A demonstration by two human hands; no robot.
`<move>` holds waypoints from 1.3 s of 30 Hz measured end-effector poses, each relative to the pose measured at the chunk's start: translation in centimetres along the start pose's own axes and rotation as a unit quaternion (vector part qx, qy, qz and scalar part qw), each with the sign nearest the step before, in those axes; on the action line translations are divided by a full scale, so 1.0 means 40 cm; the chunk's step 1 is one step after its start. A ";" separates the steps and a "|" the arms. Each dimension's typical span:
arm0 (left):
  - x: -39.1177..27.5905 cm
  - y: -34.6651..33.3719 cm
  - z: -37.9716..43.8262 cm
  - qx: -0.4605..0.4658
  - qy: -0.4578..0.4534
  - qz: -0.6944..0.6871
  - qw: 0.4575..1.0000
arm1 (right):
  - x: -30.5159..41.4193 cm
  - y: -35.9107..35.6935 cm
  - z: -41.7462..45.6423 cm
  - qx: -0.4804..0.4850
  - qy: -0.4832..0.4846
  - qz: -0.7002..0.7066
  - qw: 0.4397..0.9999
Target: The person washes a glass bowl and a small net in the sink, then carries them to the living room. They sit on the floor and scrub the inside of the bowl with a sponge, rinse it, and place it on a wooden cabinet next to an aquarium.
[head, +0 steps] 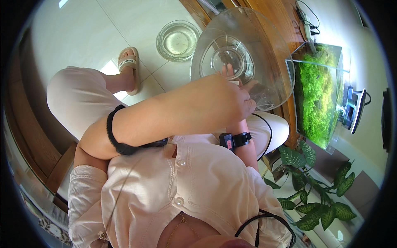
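A large clear bowl (269, 71) with a wide rim is tilted in front of me, beside the wooden cabinet. My left arm, with a black band near the elbow, crosses to the right. My left hand (240, 100) lies over the bowl's near side with curled fingers; what is in its grasp is hidden. My right forearm, wearing a black wrist device (235, 141), runs up beneath it. Fingers of my right hand (229, 70) appear to show at the bowl's base; the rest is covered by the left hand. A small white piece (234, 82) shows between the hands.
A round glass basin (178, 40) with clear liquid stands on the tiled floor (86, 34). On the right, a planted aquarium (319, 93) stands on a wooden cabinet (283, 15), near a power strip (307, 28). A leafy plant (322, 198) is at lower right. Black cables hang near my right arm.
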State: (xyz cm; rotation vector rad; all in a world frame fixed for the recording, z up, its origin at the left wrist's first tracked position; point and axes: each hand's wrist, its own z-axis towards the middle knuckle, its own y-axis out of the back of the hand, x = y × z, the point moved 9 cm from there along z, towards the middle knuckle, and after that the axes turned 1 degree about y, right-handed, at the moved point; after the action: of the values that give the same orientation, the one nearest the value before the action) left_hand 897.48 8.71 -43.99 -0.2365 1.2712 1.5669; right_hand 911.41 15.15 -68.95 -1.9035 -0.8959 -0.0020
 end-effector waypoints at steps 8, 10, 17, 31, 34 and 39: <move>-0.029 0.007 0.006 0.057 0.003 -0.022 0.998 | 0.028 -0.049 -0.009 -0.057 0.060 -0.083 0.993; -0.035 0.015 0.005 0.083 -0.010 -0.029 0.996 | 0.042 -0.024 0.010 -0.077 0.067 -0.089 0.991; 0.287 -0.008 0.042 0.023 0.409 -0.258 0.875 | 0.088 -0.004 0.069 -0.022 0.123 -0.063 0.990; 0.488 -0.109 0.054 -0.228 0.546 -0.073 0.803 | 0.098 -0.003 0.051 -0.010 0.106 -0.125 0.986; 0.481 -0.114 0.054 -0.216 0.564 -0.054 0.795 | 0.091 -0.015 0.025 -0.065 0.099 -0.136 0.984; 0.474 -0.117 0.050 -0.227 0.568 -0.058 0.789 | 0.097 0.003 0.032 -0.070 0.114 -0.135 0.982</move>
State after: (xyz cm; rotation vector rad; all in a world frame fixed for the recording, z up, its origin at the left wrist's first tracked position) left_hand 894.02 20.85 -59.01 -1.7478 1.6403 1.6020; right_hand 913.82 18.38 -68.27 -1.8498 -1.0102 -0.4477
